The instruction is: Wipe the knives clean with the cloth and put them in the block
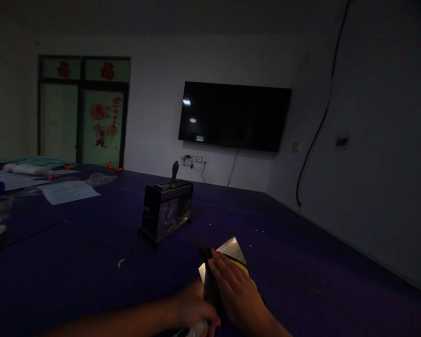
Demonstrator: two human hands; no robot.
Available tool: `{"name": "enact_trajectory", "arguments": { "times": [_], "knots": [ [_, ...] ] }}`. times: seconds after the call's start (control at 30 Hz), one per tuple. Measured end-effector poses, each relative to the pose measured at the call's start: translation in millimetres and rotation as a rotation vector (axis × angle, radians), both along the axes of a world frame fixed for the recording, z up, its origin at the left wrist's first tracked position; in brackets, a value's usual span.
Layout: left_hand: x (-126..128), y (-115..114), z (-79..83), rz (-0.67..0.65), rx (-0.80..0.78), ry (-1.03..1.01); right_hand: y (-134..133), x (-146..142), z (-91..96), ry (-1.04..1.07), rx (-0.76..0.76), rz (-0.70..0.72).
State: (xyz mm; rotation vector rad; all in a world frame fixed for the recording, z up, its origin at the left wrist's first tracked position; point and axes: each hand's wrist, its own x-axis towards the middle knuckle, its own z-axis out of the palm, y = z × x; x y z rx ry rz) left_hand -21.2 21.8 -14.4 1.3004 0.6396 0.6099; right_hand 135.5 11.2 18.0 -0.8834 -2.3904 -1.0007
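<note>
The room is dim. My right hand lies flat, fingers together, on a yellow and black tool with a wide metal blade that points away from me on the dark blue table. My left hand is curled close beside it, gripping a dark upright part and something pale at the bottom edge. What exactly the left hand holds is hard to make out.
A small black box-shaped appliance with a lever on top stands further back on the table. Papers and small items lie at the far left. A wall-mounted television, a wall socket and a door with red decorations are behind.
</note>
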Motion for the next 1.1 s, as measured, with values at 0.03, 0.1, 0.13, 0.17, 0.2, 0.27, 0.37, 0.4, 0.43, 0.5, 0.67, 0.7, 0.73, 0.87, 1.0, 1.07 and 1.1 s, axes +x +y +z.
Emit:
{"name": "enact_trajectory", "arguments": {
  "times": [0.03,0.1,0.13,0.17,0.2,0.27,0.37,0.4,0.43,0.5,0.67,0.7,0.73,0.87,1.0,1.07,1.1],
  "knots": [
    [0.0,-0.8,1.1,0.004,-0.004,-0.003,0.2,0.1,-0.1,0.006,0.0,0.006],
    [0.1,-3.0,3.9,0.028,-0.002,-0.004,0.4,0.4,-0.2,0.01,-0.004,0.014],
    [0.2,-4.1,5.2,0.04,-0.002,-0.001,0.4,0.4,-0.2,0.012,-0.005,0.015],
    [0.3,-5.1,6.3,0.051,-0.003,0.001,0.4,0.4,-0.2,0.015,-0.007,0.014],
    [0.4,-5.9,7.1,0.06,-0.003,0.0,0.3,0.4,-0.2,0.018,-0.009,0.014],
    [0.7,-6.7,7.8,0.071,-0.004,-0.016,0.2,0.3,-0.3,0.024,-0.01,0.012],
    [1.3,-6.3,7.5,0.065,0.001,-0.032,0.1,-0.1,-0.7,0.011,-0.009,0.007],
    [1.5,-5.9,7.5,0.061,0.006,-0.03,0.1,-0.2,-0.7,0.007,-0.006,0.003],
    [1.7,-5.5,7.4,0.059,0.013,-0.027,0.0,-0.2,-0.7,0.004,-0.004,0.0],
    [1.8,-4.8,7.5,0.062,0.024,-0.019,-0.1,-0.2,-0.6,0.004,0.002,-0.006],
    [1.1,-2.5,6.6,0.048,0.04,0.009,0.7,0.4,-1.3,-0.004,0.003,0.001],
    [1.0,-2.0,6.0,0.038,0.038,0.015,0.9,0.6,-1.6,-0.001,0.002,0.005],
    [0.9,-1.5,5.4,0.032,0.036,0.02,1.1,0.7,-1.8,0.004,0.0,0.008],
    [0.7,0.0,2.0,0.009,0.047,0.031,0.5,0.5,-1.3,0.01,-0.005,0.004],
    [0.7,3.1,-2.4,0.01,0.044,-0.008,-0.7,-0.2,-0.1,0.02,-0.006,0.007],
    [0.7,5.4,-4.1,-0.011,0.039,0.001,-0.4,-0.2,-0.4,0.028,0.001,0.015],
    [0.7,6.4,-4.6,-0.022,0.042,0.015,-0.1,-0.1,-0.8,0.027,0.005,0.017]
  ]
}}
